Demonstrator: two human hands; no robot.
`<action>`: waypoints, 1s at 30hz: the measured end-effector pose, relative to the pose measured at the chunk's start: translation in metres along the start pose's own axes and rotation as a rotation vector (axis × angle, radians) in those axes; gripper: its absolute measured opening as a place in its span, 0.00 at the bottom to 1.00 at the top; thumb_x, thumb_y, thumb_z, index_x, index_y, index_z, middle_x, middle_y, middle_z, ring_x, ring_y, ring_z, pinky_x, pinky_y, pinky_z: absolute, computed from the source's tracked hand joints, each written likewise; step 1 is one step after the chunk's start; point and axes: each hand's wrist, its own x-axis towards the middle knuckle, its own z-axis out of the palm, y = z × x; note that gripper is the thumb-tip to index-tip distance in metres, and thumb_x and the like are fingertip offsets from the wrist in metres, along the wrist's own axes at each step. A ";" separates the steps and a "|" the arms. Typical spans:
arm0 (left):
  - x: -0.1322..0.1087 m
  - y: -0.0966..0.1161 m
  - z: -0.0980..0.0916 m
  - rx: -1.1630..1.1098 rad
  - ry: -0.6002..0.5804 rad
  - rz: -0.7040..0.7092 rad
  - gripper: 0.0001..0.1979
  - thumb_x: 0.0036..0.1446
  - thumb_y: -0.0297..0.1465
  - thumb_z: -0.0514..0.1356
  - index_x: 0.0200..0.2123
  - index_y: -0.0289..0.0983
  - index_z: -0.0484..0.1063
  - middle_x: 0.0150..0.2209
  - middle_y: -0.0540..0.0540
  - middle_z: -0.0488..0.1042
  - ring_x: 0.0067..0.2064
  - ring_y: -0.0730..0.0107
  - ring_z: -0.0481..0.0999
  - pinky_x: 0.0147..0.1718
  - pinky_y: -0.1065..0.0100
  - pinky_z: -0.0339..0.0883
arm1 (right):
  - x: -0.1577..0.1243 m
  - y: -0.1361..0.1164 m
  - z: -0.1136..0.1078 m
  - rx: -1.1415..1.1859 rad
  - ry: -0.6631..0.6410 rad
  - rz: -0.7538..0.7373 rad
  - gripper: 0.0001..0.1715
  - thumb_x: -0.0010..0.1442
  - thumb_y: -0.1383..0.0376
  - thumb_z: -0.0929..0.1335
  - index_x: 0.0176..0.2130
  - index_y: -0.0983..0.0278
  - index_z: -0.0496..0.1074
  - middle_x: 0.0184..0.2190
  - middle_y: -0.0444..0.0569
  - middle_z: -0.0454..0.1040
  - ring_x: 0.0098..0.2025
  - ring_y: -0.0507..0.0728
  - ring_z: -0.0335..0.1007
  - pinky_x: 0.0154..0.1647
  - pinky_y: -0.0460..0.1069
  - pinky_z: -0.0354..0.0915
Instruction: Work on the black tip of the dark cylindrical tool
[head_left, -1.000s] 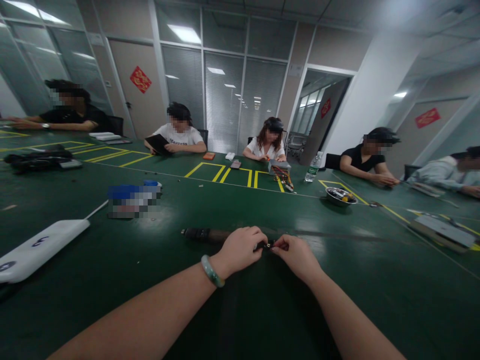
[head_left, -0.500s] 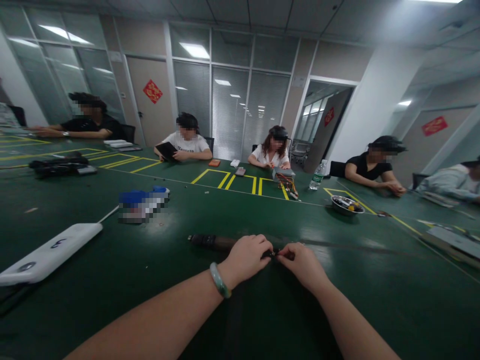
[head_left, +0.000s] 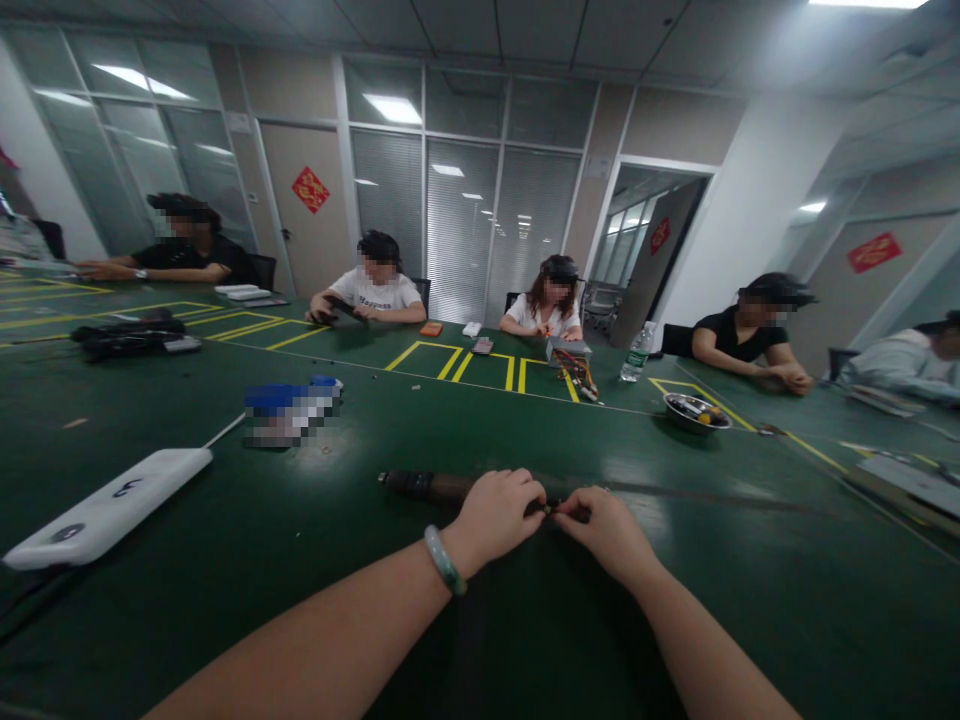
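On the green table lies a long, dark brown, rod-like object (head_left: 445, 487) with a ringed black end and a small tip pointing left. My left hand (head_left: 501, 510) rests across it, fingers curled, with a jade-coloured bangle (head_left: 445, 560) at the wrist. My right hand (head_left: 604, 530) is closed in a pinch beside the left fingertips. Between both sets of fingertips is a small dark piece (head_left: 549, 509), too small to name. The fingers hide much of the rod-like object's right part.
At left lie a white power bank (head_left: 112, 508) with a cable and a blurred-out phone-like item (head_left: 292, 412). Further off are a black bundle (head_left: 129, 336), a metal box with wires (head_left: 568, 350), a bottle (head_left: 637, 353) and a metal bowl (head_left: 697, 424). Several people sit across the table.
My hands stay in nearly the same place and pinch. The view has shifted slightly. A person across the table has tilted the dark flat item in their hands.
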 end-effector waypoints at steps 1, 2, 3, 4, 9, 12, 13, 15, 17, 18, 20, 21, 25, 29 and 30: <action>0.000 0.000 0.000 0.000 0.003 -0.001 0.05 0.58 0.34 0.61 0.38 0.41 0.73 0.39 0.50 0.72 0.40 0.66 0.72 0.40 0.64 0.62 | 0.000 0.000 0.001 -0.002 0.008 -0.005 0.04 0.55 0.62 0.71 0.29 0.58 0.76 0.30 0.43 0.76 0.34 0.55 0.69 0.36 0.49 0.60; 0.000 0.000 0.000 0.001 0.005 -0.002 0.05 0.58 0.34 0.61 0.38 0.41 0.73 0.39 0.50 0.72 0.40 0.66 0.72 0.40 0.64 0.62 | 0.000 0.000 0.002 -0.003 0.018 -0.012 0.04 0.55 0.62 0.71 0.29 0.59 0.76 0.30 0.43 0.76 0.34 0.55 0.69 0.36 0.49 0.60; 0.001 0.001 0.000 0.004 0.005 -0.003 0.05 0.58 0.34 0.61 0.38 0.41 0.73 0.38 0.50 0.72 0.40 0.66 0.72 0.40 0.63 0.62 | 0.000 0.001 0.003 -0.004 0.029 -0.019 0.04 0.55 0.62 0.71 0.29 0.59 0.76 0.29 0.42 0.76 0.34 0.55 0.69 0.36 0.49 0.60; 0.001 0.001 0.000 0.006 0.004 -0.004 0.05 0.58 0.34 0.61 0.38 0.41 0.73 0.38 0.50 0.72 0.40 0.66 0.72 0.40 0.63 0.62 | 0.000 0.001 0.004 -0.005 0.040 -0.025 0.04 0.55 0.62 0.71 0.29 0.59 0.76 0.29 0.42 0.75 0.33 0.55 0.68 0.36 0.49 0.59; 0.001 0.001 0.000 0.015 -0.001 0.009 0.05 0.59 0.34 0.61 0.38 0.41 0.72 0.38 0.49 0.71 0.40 0.66 0.72 0.40 0.64 0.63 | 0.001 0.002 0.009 -0.037 0.083 -0.048 0.03 0.55 0.63 0.72 0.28 0.58 0.76 0.28 0.41 0.75 0.33 0.55 0.68 0.36 0.49 0.59; 0.001 0.001 0.000 0.025 -0.005 0.009 0.06 0.59 0.35 0.61 0.39 0.41 0.72 0.39 0.50 0.71 0.40 0.66 0.73 0.40 0.64 0.64 | 0.001 0.002 0.010 -0.081 0.114 -0.074 0.03 0.55 0.63 0.72 0.29 0.58 0.76 0.28 0.42 0.74 0.33 0.55 0.68 0.37 0.50 0.59; 0.001 0.001 0.000 0.027 -0.009 0.010 0.06 0.59 0.35 0.61 0.39 0.41 0.72 0.39 0.49 0.71 0.40 0.66 0.73 0.40 0.64 0.64 | 0.001 0.002 0.010 -0.096 0.123 -0.084 0.03 0.56 0.63 0.72 0.29 0.58 0.76 0.28 0.42 0.74 0.33 0.56 0.68 0.37 0.50 0.60; 0.001 0.000 -0.001 0.027 -0.016 0.009 0.06 0.60 0.35 0.60 0.40 0.41 0.72 0.39 0.49 0.71 0.40 0.66 0.73 0.40 0.65 0.64 | 0.002 0.001 0.010 -0.121 0.137 -0.105 0.02 0.56 0.64 0.72 0.30 0.58 0.76 0.29 0.43 0.75 0.35 0.57 0.68 0.39 0.51 0.60; 0.001 0.000 -0.001 0.022 -0.020 0.012 0.07 0.60 0.35 0.59 0.41 0.41 0.72 0.40 0.49 0.71 0.41 0.66 0.73 0.40 0.65 0.64 | 0.002 0.001 0.010 -0.132 0.151 -0.131 0.02 0.56 0.64 0.72 0.31 0.59 0.76 0.31 0.44 0.75 0.38 0.57 0.69 0.42 0.52 0.61; 0.001 0.000 -0.001 0.019 -0.018 0.011 0.07 0.61 0.35 0.59 0.41 0.41 0.72 0.40 0.49 0.72 0.41 0.66 0.73 0.40 0.65 0.64 | 0.002 0.001 0.010 -0.128 0.160 -0.147 0.02 0.57 0.64 0.71 0.31 0.59 0.75 0.33 0.45 0.75 0.40 0.58 0.69 0.45 0.53 0.61; 0.000 0.000 -0.001 0.013 -0.009 0.012 0.08 0.61 0.35 0.58 0.42 0.41 0.71 0.41 0.49 0.72 0.41 0.66 0.73 0.40 0.65 0.65 | 0.003 0.002 0.010 -0.098 0.160 -0.183 0.03 0.58 0.65 0.70 0.31 0.60 0.74 0.43 0.47 0.75 0.47 0.58 0.68 0.51 0.54 0.60; 0.000 0.000 0.000 0.010 -0.005 0.015 0.08 0.61 0.35 0.58 0.43 0.41 0.71 0.42 0.49 0.72 0.42 0.66 0.73 0.41 0.64 0.65 | 0.004 0.003 0.011 -0.075 0.146 -0.198 0.04 0.58 0.65 0.70 0.30 0.61 0.73 0.47 0.48 0.74 0.50 0.58 0.67 0.54 0.55 0.59; -0.001 -0.002 0.001 -0.001 -0.001 0.031 0.13 0.61 0.35 0.59 0.49 0.41 0.68 0.46 0.48 0.72 0.45 0.65 0.73 0.45 0.63 0.65 | 0.007 0.006 0.014 -0.017 0.037 -0.169 0.04 0.60 0.65 0.68 0.32 0.61 0.70 0.46 0.48 0.75 0.52 0.58 0.67 0.58 0.56 0.56; -0.002 0.000 -0.003 -0.019 0.027 0.070 0.13 0.60 0.34 0.59 0.49 0.41 0.67 0.47 0.48 0.73 0.50 0.64 0.71 0.55 0.58 0.59 | 0.007 0.003 0.012 -0.032 -0.015 -0.092 0.04 0.61 0.64 0.67 0.33 0.60 0.70 0.40 0.45 0.76 0.44 0.56 0.71 0.49 0.52 0.62; -0.002 0.001 -0.006 -0.028 0.036 0.088 0.13 0.60 0.33 0.59 0.48 0.41 0.68 0.47 0.48 0.73 0.51 0.64 0.70 0.58 0.57 0.56 | 0.007 0.002 0.012 -0.048 -0.018 -0.079 0.04 0.61 0.64 0.67 0.33 0.60 0.70 0.39 0.45 0.76 0.43 0.56 0.71 0.47 0.51 0.62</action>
